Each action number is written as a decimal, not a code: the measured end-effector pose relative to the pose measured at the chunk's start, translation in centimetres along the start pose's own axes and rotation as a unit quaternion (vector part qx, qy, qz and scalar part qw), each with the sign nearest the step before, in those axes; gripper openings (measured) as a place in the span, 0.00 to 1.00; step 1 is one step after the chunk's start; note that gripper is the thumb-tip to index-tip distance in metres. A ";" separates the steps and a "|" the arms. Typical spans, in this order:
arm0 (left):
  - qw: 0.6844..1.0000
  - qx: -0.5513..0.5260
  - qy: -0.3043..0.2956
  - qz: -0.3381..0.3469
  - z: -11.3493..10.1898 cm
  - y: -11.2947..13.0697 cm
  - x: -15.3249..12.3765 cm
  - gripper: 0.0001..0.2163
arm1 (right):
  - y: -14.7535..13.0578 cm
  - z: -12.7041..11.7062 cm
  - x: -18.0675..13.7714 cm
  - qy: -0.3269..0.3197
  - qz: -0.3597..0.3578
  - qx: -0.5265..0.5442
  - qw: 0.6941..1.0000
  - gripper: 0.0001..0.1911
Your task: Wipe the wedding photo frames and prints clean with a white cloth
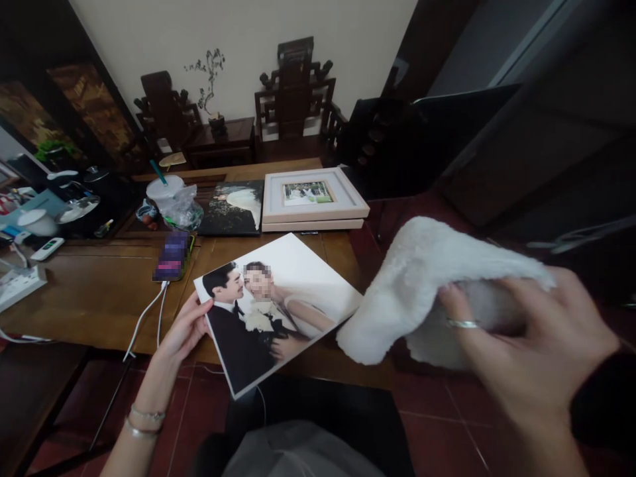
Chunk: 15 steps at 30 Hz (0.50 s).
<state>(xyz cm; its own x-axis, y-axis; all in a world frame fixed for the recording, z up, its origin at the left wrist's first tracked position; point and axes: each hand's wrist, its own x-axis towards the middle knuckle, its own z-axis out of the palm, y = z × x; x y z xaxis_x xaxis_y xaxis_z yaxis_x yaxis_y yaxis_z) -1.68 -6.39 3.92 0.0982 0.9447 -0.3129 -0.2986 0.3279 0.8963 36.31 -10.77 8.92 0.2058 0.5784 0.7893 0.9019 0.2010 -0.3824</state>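
Note:
A wedding photo panel [283, 318] with thin white edges is tilted over the front of the table. My left hand [187, 326] grips it at its left edge, thumb on the face and the other fingers behind. In my right hand [536, 344], a white fluffy cloth [422, 285] is pinched between thumb and fingers. The cloth hangs folded to the left, its lower tip close to the panel's right corner; whether they touch I cannot tell. A ring shows on the right thumb.
Behind the panel, a pale picture frame [318, 215] lies on the wooden table [114, 291] beside a dark photo panel [233, 209]. A phone [173, 255] with a white cable, a lidded cup [165, 187], a plastic bag [183, 212] and a power strip [22, 286] are further left.

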 end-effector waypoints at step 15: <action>0.992 0.112 -0.032 -0.049 -1.7 1.0 3.4 0.23 | -6.1 6.1 -2.4 -0.167 -0.203 0.111 0.958 0.16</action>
<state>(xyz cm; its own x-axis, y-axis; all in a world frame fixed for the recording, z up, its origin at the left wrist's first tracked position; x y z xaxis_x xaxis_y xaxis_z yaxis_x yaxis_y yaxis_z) -3.27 -2.88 3.26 0.1782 0.9046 -0.3872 -0.0671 0.4037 0.9124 28.00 -8.58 6.41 -0.3106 0.6303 0.7115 0.7709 0.6050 -0.1994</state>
